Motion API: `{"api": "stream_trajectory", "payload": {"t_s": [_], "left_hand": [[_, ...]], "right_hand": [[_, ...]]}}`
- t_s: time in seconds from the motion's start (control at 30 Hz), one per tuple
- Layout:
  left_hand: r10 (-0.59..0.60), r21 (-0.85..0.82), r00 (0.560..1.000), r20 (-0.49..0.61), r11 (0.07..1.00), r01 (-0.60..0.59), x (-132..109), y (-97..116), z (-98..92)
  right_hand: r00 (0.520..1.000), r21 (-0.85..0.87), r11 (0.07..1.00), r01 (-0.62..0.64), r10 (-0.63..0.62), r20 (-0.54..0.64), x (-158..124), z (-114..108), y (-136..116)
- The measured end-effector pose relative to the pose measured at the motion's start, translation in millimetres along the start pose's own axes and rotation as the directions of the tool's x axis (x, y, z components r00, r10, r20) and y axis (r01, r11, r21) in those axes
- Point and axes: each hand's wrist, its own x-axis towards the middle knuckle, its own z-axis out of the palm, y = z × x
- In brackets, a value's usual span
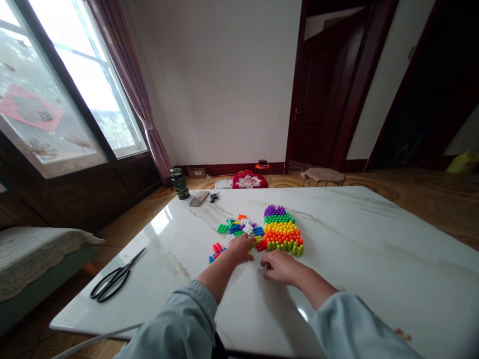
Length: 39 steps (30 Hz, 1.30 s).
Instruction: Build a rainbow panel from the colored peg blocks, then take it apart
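Note:
My left hand (240,248) reaches over a loose pile of coloured plastic pieces (234,229), its thumb and fingers apart beside some yellow-green ones (256,240). My right hand (279,267) rests low over the tabletop, just in front of the sorted block, with its fingers curled in; whatever they hold, if anything, is hidden. That block of upright pegs (282,232) stands in colour bands: purple at the back, then green, yellow, orange and lime green in front. Red pieces (261,246) lie at its left edge. A small red and blue cluster (216,252) sits left of my left wrist.
The white marbled table (164,289) bears black-handled scissors (118,279) at the left. Along its far left side stand a dark green camouflage bottle (180,184), a phone (199,198) and keys (214,197). Beyond the table are a round stool (324,175) and a red cushion (249,181).

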Motion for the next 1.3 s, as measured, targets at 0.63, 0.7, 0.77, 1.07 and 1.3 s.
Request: {"api": "stream_trajectory", "payload": {"t_s": [0.63, 0.7, 0.77, 1.07, 1.3], "left_hand": [[-0.051, 0.005, 0.996, -0.079, 0.999, 0.051, 31.2, 26.5, 4.5], [-0.034, -0.017, 0.997, -0.063, 0.999, 0.033, 32.6, 27.6, 6.9], [-0.035, -0.048, 0.998, -0.060, 0.998, 0.032, 32.8, 28.1, 8.5], [-0.192, -0.426, 0.966, -0.170, 0.899, 0.104, 30.9, 18.1, 8.0], [-0.082, -0.856, 0.992, -0.095, 0.516, -0.039, 24.1, 29.8, -10.1]], "right_hand": [[0.999, 0.041, 0.999, -0.005, 0.003, 0.050, 1.3, 1.6, -3.0], [0.999, 0.045, 0.999, -0.005, 0.003, 0.048, 1.2, 1.5, -2.5], [0.999, 0.044, 0.999, -0.009, 0.007, 0.045, 0.9, 1.4, -1.9], [0.981, 0.113, 0.991, -0.077, 0.095, -0.172, 2.7, -5.5, 1.5], [0.750, 0.319, 0.946, -0.064, 0.256, -0.610, 15.0, -5.9, 24.8]]}}
